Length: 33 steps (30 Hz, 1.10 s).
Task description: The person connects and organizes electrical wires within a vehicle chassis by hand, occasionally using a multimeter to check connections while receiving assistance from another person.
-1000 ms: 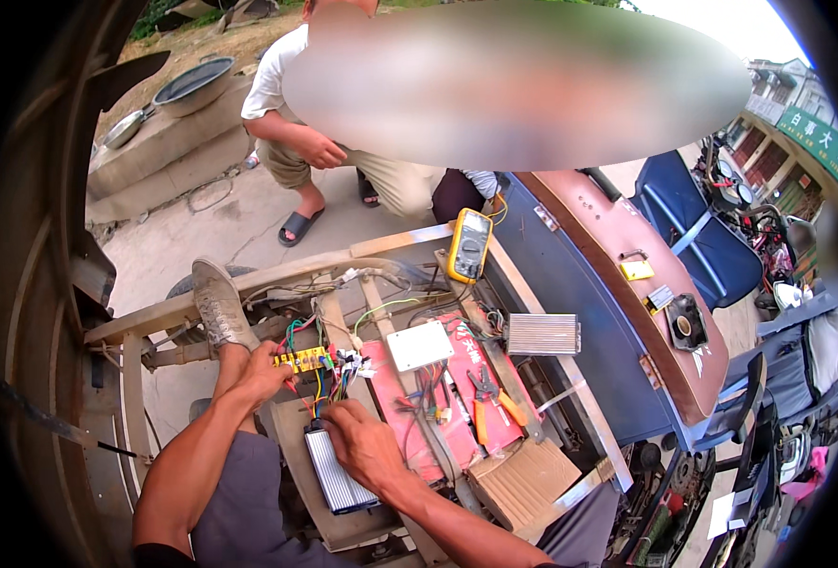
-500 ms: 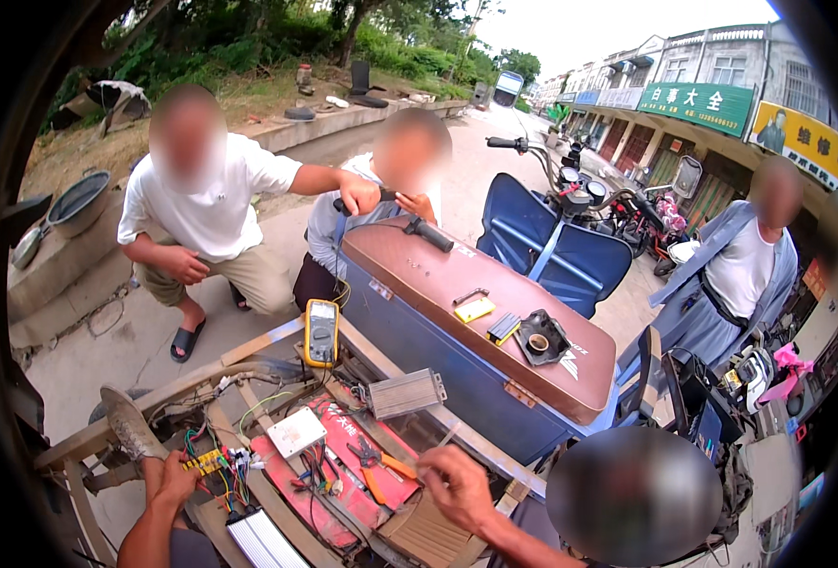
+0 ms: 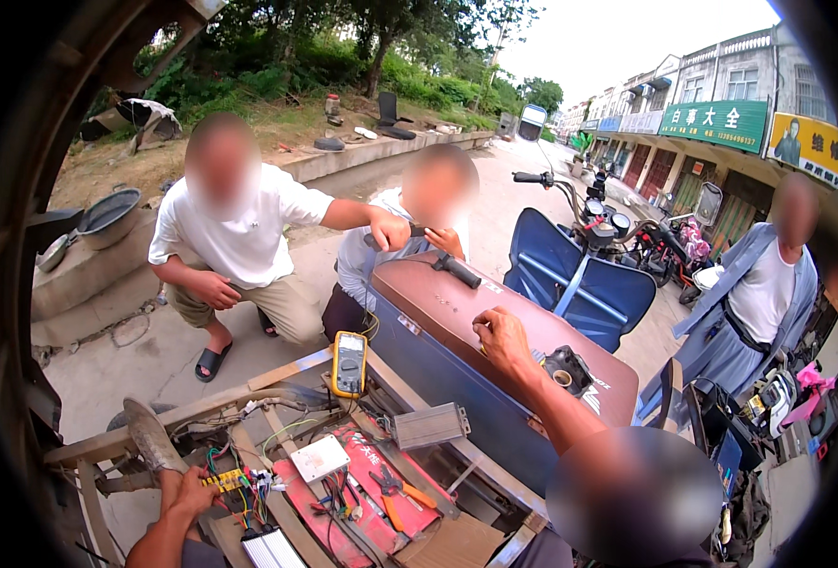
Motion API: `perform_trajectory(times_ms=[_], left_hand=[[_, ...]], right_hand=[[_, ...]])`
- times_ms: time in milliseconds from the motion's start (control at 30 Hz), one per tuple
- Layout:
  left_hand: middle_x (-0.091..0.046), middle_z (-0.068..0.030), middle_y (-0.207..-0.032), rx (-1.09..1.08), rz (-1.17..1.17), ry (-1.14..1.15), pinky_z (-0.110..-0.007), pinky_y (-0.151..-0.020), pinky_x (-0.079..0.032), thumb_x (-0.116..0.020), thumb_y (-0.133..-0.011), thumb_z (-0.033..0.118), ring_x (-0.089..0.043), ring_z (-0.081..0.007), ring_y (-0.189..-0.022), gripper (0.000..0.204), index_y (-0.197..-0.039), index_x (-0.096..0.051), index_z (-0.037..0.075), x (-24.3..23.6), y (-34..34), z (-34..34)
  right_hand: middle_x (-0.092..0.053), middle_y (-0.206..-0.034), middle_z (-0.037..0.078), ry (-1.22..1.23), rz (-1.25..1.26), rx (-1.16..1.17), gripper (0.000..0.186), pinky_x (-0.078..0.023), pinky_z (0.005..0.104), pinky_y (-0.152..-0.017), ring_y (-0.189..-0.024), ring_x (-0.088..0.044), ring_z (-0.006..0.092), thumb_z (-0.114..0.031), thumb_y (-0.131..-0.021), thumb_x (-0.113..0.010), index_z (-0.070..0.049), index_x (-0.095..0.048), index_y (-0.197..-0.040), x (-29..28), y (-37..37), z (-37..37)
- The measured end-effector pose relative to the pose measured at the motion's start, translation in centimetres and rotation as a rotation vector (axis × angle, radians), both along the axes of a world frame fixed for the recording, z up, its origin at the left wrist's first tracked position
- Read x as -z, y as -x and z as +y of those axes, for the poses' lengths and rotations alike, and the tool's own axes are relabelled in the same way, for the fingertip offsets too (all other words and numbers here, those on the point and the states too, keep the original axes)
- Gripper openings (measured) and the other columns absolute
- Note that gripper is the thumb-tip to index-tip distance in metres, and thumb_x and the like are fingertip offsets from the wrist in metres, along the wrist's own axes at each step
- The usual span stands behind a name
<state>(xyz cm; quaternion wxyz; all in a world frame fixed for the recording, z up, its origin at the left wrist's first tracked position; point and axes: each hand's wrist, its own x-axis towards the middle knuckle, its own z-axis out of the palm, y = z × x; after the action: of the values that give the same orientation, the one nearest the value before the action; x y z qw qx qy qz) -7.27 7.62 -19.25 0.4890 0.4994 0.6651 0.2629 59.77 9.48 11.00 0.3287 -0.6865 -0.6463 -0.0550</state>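
At lower left, my left hand (image 3: 190,494) closes on the end of a yellow terminal block (image 3: 225,480), with coloured wires and plugs beside it. My right hand (image 3: 502,336) reaches over the brown padded seat lid (image 3: 410,284), fingers loosely bent and apart; I see nothing held in it. Under and beside it a small yellow item is mostly hidden. Near its wrist lies a black tray (image 3: 570,371) with a ring-shaped roll. Orange-handled pliers (image 3: 395,492) and a white box (image 3: 320,458) rest on red batteries (image 3: 357,445). A finned silver controller (image 3: 272,549) lies by my left forearm.
A yellow multimeter (image 3: 349,364) stands against the frame rail (image 3: 277,374), near a grey metal box (image 3: 430,426). A black handlebar grip (image 3: 458,272) lies on the lid. Two people crouch beyond the blue box (image 3: 457,379), one holding a dark part. Another person stands at right.
My right hand has moved up and forward from beside the pliers to above the seat lid. My left hand stays at the terminal block. The whole view has shifted slightly.
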Motion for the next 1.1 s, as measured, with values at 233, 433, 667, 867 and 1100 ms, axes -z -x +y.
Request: perform_trajectory(times_ms=[233,433,667,867,1100], left_hand=[[-0.065,-0.0172,-0.076,-0.037,-0.135,0.085,-0.036,-0.048,-0.055,-0.07,-0.077,-0.007,-0.068,-0.0266,-0.057,0.041,-0.109,-0.045,-0.005,-2.8,-1.0,-1.6],[-0.065,-0.0163,-0.078,-0.053,-0.163,0.078,-0.034,-0.05,-0.055,-0.069,-0.078,-0.007,-0.067,-0.0255,-0.059,0.038,-0.109,-0.046,-0.005,-2.5,-2.1,-2.0],[-0.065,-0.0186,-0.078,-0.087,-0.131,0.057,-0.035,-0.053,-0.057,-0.064,-0.081,-0.011,-0.069,-0.0261,-0.064,0.036,-0.111,-0.044,-0.007,-7.9,-1.6,-4.0],[-0.067,-0.0144,-0.082,0.028,-0.184,0.044,-0.033,-0.058,-0.056,-0.068,-0.079,-0.006,-0.068,-0.0214,-0.068,0.036,-0.111,-0.051,-0.007,-8.0,-6.3,-1.7],[-0.068,-0.0113,-0.083,-0.016,-0.202,0.032,-0.032,-0.064,-0.056,-0.067,-0.081,-0.003,-0.067,-0.0185,-0.073,0.034,-0.111,-0.052,-0.005,-8.8,-3.4,-4.3]], right_hand=[[-0.065,-0.104,0.013,0.017,-0.136,0.139,0.014,-0.047,0.0443,-0.091,-0.106,-0.059,0.0333,-0.02,-0.084,-0.069,-0.011,-0.077,-0.093,3.5,-0.6,8.7],[-0.063,-0.115,0.003,0.091,-0.297,0.312,0.018,-0.042,0.0458,-0.095,-0.117,-0.052,0.0254,-0.026,-0.085,-0.071,-0.019,-0.079,-0.099,4.8,-1.8,12.1],[-0.065,-0.112,0.007,0.072,-0.415,0.211,0.017,-0.045,0.0489,-0.095,-0.114,-0.056,0.0293,-0.018,-0.083,-0.066,-0.011,-0.077,-0.094,4.2,2.3,15.4],[-0.061,-0.103,0.014,-0.113,-0.188,0.011,0.013,-0.048,0.041,-0.087,-0.097,-0.061,0.0322,-0.012,-0.086,-0.067,0.001,-0.07,-0.087,2.7,-0.5,10.8],[-0.055,-0.099,0.01,-0.164,0.233,-0.74,0.022,-0.047,0.0343,-0.085,-0.095,-0.057,0.0254,0.007,-0.074,-0.073,-0.004,-0.065,-0.092,5.2,26.3,-0.7]])
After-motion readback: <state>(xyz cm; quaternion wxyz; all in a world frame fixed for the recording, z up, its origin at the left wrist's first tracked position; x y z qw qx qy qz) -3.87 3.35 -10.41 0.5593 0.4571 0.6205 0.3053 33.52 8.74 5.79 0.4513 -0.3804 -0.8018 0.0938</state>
